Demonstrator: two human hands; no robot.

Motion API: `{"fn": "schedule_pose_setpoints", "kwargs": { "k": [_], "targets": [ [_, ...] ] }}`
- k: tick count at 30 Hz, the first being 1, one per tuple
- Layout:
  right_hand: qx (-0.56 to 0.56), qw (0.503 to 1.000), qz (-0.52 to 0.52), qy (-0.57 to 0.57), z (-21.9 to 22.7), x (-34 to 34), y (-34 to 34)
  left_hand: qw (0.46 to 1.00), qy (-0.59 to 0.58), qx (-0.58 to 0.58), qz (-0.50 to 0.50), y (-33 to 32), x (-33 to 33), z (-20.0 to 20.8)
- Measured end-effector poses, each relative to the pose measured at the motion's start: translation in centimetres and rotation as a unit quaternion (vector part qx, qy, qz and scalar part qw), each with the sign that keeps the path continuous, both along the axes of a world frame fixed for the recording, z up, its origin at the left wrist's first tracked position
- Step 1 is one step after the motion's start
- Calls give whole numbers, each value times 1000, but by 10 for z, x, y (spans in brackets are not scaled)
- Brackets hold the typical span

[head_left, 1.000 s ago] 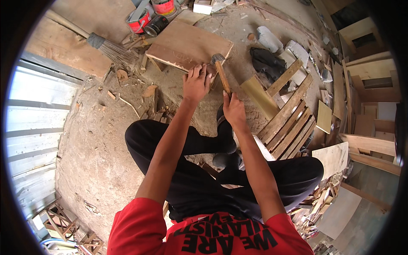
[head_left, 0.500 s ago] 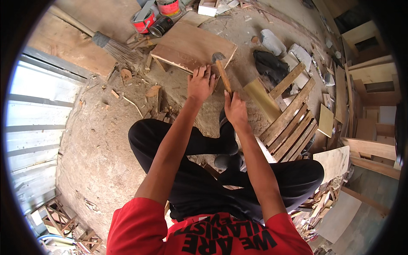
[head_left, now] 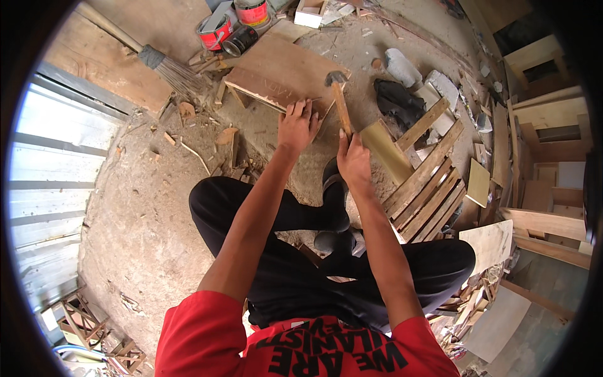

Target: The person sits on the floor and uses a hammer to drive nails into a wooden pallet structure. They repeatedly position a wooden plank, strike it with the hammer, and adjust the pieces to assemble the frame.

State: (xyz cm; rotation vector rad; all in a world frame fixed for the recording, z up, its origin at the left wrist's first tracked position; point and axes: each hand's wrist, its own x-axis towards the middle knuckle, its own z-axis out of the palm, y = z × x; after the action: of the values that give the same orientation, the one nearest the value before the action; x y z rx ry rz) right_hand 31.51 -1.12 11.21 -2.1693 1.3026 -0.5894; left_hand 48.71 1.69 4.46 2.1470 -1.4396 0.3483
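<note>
My right hand is wrapped round the wooden handle of a hammer. The dark hammer head is over the right end of a low wooden box, which looks open on its near side. At the box's near edge is my left hand, its fingers bent over the rim and drawn together. A thin dark sliver shows by its fingertips, too small to name. My thumb and whatever lies under the fingers are hidden.
Paint cans and a broom are at the far left. Right of me lie a slatted wooden piece, a yellowish board, a black bag and pale rubble. Metal sheeting borders the left side.
The hammer has swung right and slightly away from my left hand, with its head lifting off toward the box's right corner. My left hand stays at the box edge.
</note>
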Motion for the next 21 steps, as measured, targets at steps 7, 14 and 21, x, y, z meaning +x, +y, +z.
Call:
{"fn": "schedule_pose_setpoints", "kwargs": {
  "k": [7,14,21],
  "targets": [
    [-7,999,-2,43,-18,-6,-1,999,-15,-30,-7,-6,1,-1],
    [-5,1000,-4,20,-16,-7,3,999,-16,-28,-7,-3,2,-5],
    [-19,1000,15,5,-16,-5,-4,999,-16,-31,4,-2,-1,-7]
  ]
}}
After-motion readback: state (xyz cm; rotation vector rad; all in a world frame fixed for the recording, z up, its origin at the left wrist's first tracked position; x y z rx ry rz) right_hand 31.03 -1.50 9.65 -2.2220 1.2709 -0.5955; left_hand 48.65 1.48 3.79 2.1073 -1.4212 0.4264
